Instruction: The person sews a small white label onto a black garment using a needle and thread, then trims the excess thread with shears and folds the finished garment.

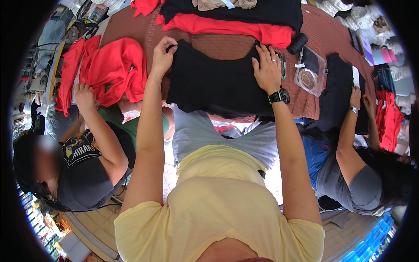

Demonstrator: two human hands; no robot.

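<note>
A black scoop-necked garment (214, 83) lies spread out at the near edge of the brown-covered table, its neckline facing away from me. At its far left corner, the thumb and fingers of my left hand (162, 57) pinch the black cloth. My right hand (267, 70), with a ring and a dark wristwatch, rests on the far right corner. Its fingers stretch out flat over the fabric. Just right of that hand lies a small green tool (283, 66), probably thread snips. Cloth under my right palm is hidden.
Folded red cloth (227, 27) and black cloth (244, 15) lie stacked beyond. To the right are a black thread spool (298, 43) and a clear plastic container (310, 72). People sit on both sides; the left one touches red fabric (115, 70), the right one black fabric (331, 96).
</note>
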